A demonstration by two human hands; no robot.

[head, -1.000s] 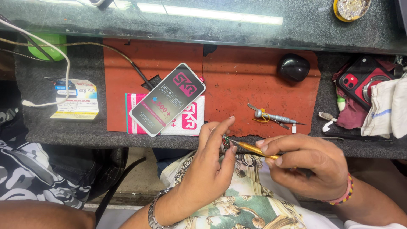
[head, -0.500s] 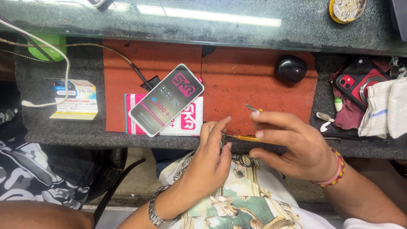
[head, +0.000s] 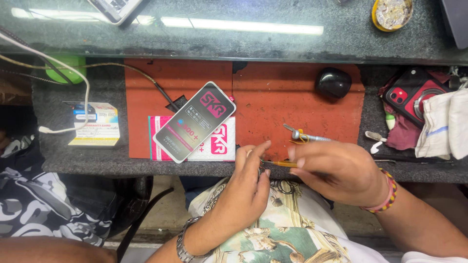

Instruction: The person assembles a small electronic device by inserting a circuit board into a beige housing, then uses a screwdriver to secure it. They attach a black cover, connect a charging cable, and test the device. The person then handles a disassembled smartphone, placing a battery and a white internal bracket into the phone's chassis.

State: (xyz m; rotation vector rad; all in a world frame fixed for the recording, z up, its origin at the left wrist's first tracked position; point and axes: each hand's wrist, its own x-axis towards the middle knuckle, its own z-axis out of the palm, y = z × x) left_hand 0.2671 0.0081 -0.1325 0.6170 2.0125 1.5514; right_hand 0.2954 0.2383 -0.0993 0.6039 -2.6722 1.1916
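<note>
My left hand (head: pixel 243 187) is below the counter edge. Its fingertips pinch a small dark part (head: pixel 262 170) that is mostly hidden. My right hand (head: pixel 339 173) grips a thin yellow-handled tool (head: pixel 277 163), held level, with its tip meeting the left fingertips. Both hands hover over my lap, against the front edge of the red mat (head: pixel 273 102). Just above my right fingers, a metal pen-like tool with yellow wire (head: pixel 306 137) lies on the mat.
A lit smartphone (head: pixel 195 122) lies tilted on a pink and white packet (head: pixel 217 148). A black rounded object (head: pixel 333 82), a red phone case (head: pixel 414 95), a white cloth (head: pixel 443 124), a small card box (head: pixel 95 127), a white cable (head: pixel 87 97) and a green object (head: pixel 66 70) surround the mat.
My right hand moved up and left toward the metal tool on the mat, then settled slightly back, still holding the yellow tool. My left hand stayed almost still.
</note>
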